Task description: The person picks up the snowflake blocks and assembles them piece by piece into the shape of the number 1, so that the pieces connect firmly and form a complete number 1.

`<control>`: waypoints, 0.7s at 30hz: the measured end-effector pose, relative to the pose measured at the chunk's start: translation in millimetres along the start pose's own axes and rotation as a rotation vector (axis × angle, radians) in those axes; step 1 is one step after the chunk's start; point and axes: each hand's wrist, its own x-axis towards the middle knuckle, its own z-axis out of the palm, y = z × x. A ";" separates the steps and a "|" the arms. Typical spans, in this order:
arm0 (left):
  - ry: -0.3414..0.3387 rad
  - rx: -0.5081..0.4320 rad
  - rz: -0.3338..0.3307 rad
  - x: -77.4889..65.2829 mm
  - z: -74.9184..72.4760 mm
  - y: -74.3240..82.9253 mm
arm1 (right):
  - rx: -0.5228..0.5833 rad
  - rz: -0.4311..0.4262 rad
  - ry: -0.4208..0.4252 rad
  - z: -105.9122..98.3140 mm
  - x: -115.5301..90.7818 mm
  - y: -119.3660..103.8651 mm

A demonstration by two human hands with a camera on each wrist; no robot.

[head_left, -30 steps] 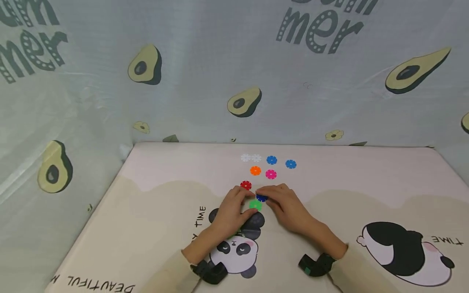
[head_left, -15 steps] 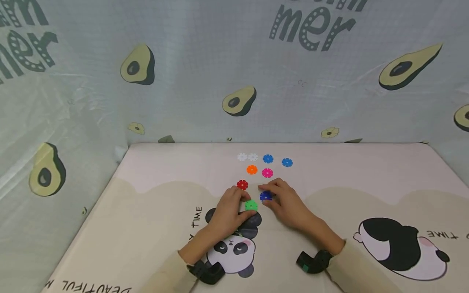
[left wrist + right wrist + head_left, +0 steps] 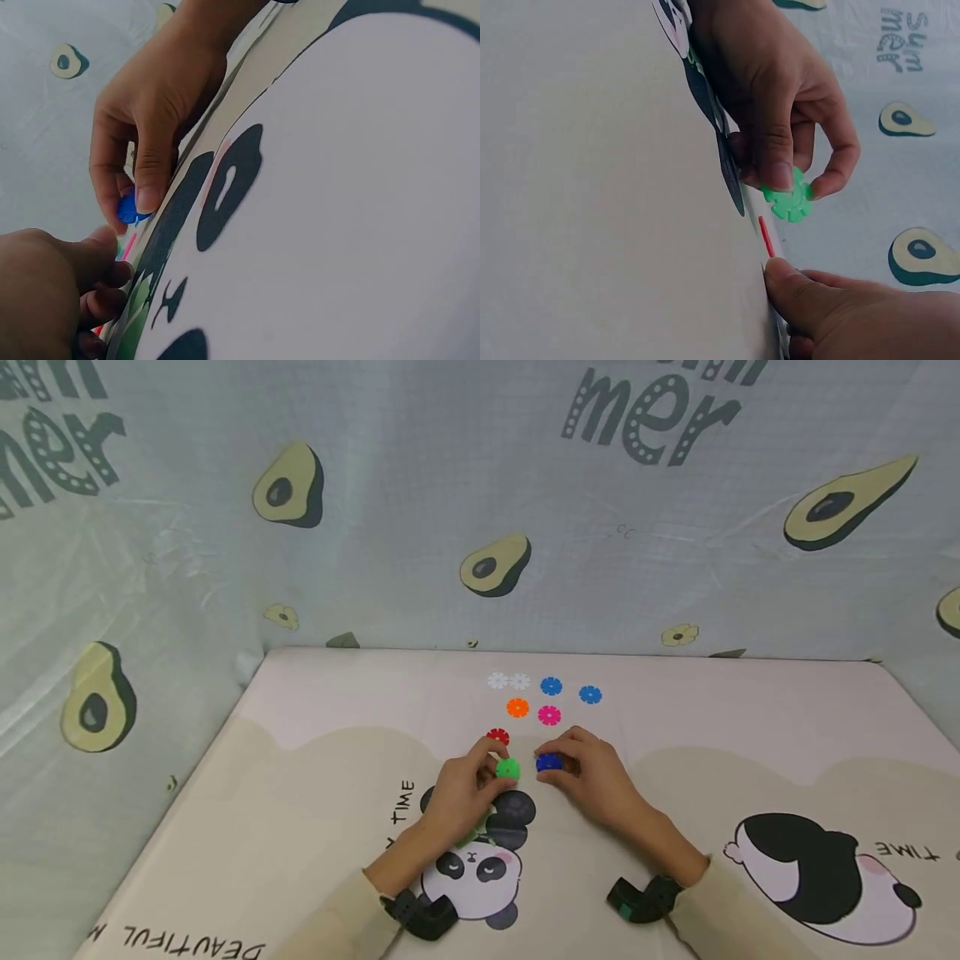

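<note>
My left hand (image 3: 459, 789) pinches a green notched plastic disc (image 3: 507, 769) between thumb and finger. Seen from the right wrist, that disc (image 3: 789, 201) stands tilted up, its slotted edge below the thumb. A dark blue notched disc (image 3: 549, 762) is pinched by my right hand (image 3: 595, 777); in the left wrist view the blue disc (image 3: 130, 209) shows at the thumb and fingertips. The two discs are side by side with a small gap between them. A red notched disc (image 3: 498, 737) lies just beyond my left fingers, partly covered by them.
Farther back lie an orange disc (image 3: 517, 707), a pink disc (image 3: 550, 716), two light blue discs, one at the right (image 3: 590, 695), and two clear discs (image 3: 508, 681). The tabletop cloth (image 3: 315, 827) bears printed pandas. An avocado-print curtain (image 3: 405, 510) rises behind the table's back edge.
My left hand has picked up the green disc, which lay flat before, and tilted it. My right hand has shifted slightly right with the blue disc, opening a gap between the two.
</note>
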 end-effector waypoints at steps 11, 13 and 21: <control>0.059 -0.077 0.044 -0.4 0.1 -0.4 | 0.003 -0.023 0.018 -0.3 -2.7 -1.1; 0.068 -0.083 0.041 0.1 0.1 -0.3 | 0.020 -0.026 0.031 -0.1 -2.6 -0.8; 0.090 -0.098 0.026 0.2 0.1 0.3 | 0.221 0.108 -0.006 0.2 -1.6 -1.8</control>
